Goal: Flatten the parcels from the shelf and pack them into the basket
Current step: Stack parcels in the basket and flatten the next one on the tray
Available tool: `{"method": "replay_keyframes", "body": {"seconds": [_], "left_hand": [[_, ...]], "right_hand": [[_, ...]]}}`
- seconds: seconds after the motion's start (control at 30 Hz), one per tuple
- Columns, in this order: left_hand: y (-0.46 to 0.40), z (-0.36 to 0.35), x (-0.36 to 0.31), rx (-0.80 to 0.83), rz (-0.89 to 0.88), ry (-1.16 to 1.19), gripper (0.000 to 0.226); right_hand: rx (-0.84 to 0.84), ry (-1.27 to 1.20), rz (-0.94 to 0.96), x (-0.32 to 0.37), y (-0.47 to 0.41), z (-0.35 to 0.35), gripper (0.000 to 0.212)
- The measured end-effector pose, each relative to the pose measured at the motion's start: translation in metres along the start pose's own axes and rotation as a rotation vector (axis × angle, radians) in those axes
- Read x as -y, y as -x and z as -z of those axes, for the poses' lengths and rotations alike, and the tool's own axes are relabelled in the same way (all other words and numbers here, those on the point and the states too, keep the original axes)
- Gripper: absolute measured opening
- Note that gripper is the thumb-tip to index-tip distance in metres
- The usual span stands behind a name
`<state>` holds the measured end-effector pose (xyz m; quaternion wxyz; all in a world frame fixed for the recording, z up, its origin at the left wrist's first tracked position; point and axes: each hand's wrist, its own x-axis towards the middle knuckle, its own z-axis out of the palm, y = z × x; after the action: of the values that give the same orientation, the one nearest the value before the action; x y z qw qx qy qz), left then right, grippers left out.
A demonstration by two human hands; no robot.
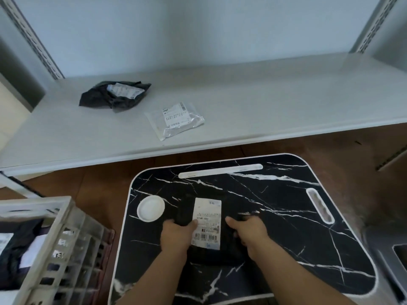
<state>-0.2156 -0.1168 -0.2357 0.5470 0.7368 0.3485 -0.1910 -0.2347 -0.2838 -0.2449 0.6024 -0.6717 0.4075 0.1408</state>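
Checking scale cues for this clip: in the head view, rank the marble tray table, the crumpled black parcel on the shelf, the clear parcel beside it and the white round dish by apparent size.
1. Marble tray table
2. Crumpled black parcel and clear parcel: look alike, unranked
3. White round dish, though it sits nearer the camera

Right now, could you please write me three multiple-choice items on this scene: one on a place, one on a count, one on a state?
1. Where does the crumpled black parcel lie?
A on the shelf
B in the basket
C on the floor

2. How many parcels lie on the shelf?
A one
B two
C four

3. What are both hands doing?
A hanging idle
B gripping the basket
C holding the labelled black parcel on the marble-patterned table

Key: 1 A, it lies left of the clear parcel; 2 B, one black, one clear; 3 C, left hand and right hand flank its label.
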Motion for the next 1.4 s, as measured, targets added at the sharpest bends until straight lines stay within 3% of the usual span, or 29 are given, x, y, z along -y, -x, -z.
{"method": "replay_keyframes", "body": {"seconds": [0.07,0.13,0.23,0.37,0.5,0.6,0.83,0.93,1.17,1.33,1.4], "left_hand": [[0.003,0.006,0.000,0.124,0.122,0.184,0.030],[0.011,0.013,-0.004,0.237,0.148,0.241,0.023],[0.023,0.036,-0.012,0.343,0.047,0.231,0.033],[0.039,0.060,-0.027,0.466,-0.090,0.174,0.039],[0.048,0.107,-0.036,0.548,-0.200,0.184,0.034],[0.047,0.152,-0.038,0.443,-0.246,0.296,0.027],[0.021,0.263,-0.027,0.130,-0.320,0.281,0.025],[0.001,0.321,-0.016,-0.003,-0.274,0.310,0.025],[-0.071,0.420,0.038,-0.342,-0.014,0.789,0.013],[-0.106,0.408,0.053,-0.243,0.162,0.945,0.018],[-0.117,0.391,0.058,-0.218,0.210,0.829,0.015]], "right_hand": [[0.047,-0.001,-0.022,-0.001,0.008,0.002,0.011],[0.114,-0.060,-0.035,0.002,0.019,0.008,0.016],[0.235,-0.170,-0.062,0.014,0.041,0.012,0.039],[0.313,-0.329,-0.034,0.040,0.070,0.010,0.027],[0.379,-0.263,0.065,0.062,0.108,-0.025,0.025],[0.412,-0.257,0.140,0.073,0.129,-0.065,0.027],[0.522,-0.149,0.258,0.088,0.172,-0.171,0.023],[0.544,-0.057,0.309,0.088,0.184,-0.218,0.012],[0.583,0.199,0.329,0.079,0.179,-0.294,0.006],[0.520,0.377,0.434,0.075,0.169,-0.325,0.009],[0.507,0.433,0.474,0.074,0.161,-0.337,0.011]]}}
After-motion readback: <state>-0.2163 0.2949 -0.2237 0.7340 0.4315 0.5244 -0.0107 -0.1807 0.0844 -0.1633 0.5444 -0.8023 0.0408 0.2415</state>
